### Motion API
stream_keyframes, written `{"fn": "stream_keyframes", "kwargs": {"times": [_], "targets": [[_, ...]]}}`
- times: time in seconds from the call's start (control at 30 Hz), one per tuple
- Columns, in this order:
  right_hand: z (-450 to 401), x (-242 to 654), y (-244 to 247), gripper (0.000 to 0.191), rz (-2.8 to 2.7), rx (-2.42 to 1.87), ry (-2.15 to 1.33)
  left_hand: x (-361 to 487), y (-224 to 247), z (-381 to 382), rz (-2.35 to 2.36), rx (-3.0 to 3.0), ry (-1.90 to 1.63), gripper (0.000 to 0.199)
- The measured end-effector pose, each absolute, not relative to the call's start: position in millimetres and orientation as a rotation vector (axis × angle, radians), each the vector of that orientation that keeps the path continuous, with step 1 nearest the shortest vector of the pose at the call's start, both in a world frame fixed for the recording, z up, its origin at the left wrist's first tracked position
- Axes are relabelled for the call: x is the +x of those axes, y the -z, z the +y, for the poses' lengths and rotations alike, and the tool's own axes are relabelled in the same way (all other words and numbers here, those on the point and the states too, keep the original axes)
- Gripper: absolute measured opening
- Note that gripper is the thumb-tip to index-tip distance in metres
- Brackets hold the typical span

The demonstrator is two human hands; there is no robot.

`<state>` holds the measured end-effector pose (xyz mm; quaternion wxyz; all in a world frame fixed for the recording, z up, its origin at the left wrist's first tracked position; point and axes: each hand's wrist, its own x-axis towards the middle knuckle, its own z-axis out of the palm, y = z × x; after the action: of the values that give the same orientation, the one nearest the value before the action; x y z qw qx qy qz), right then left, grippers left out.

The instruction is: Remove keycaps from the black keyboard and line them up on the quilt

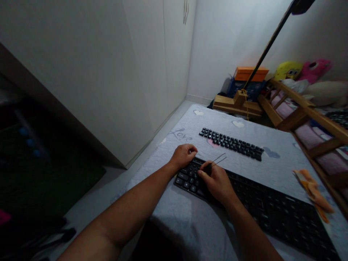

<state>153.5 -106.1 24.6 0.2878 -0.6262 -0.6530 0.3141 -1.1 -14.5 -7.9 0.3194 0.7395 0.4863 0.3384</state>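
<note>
A black keyboard (pixel 261 203) lies slantwise on the cloth-covered surface, some of its keys hidden under my right hand and forearm. My left hand (pixel 184 157) is closed at its far left corner, fingers curled over the edge. Above the left-hand keys, my right hand (pixel 217 181) is closed around the dark handle of a wire keycap puller (pixel 219 158). Its two thin wire prongs point up and away from the keys. Beyond the keyboard, loose black keycaps (pixel 231 142) are laid out in slanting rows.
The grey quilted cloth (pixel 168 217) has hearts and lettering. An orange-handled tool (pixel 312 192), blurred, rests at the right near a wooden rail (pixel 312 108). A pale cabinet (pixel 130 72) stands at left. A wooden stand (pixel 239 103) with a dark pole is at the far end.
</note>
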Motion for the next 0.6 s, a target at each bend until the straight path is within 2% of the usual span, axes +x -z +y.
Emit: {"fn": "stream_keyframes", "kwargs": {"times": [0.27, 0.6], "targets": [[-102.3, 159.4, -22.1, 0.022, -1.698, -1.639, -0.891, -1.3, 9.5, -13.5, 1.259, 1.936, -0.906, 0.016], [-107.5, 157.4, -21.4, 0.019, -1.63, -1.616, -0.904, -1.7, 9.2, -13.4, 1.256, 1.928, -0.9, 0.015]]}}
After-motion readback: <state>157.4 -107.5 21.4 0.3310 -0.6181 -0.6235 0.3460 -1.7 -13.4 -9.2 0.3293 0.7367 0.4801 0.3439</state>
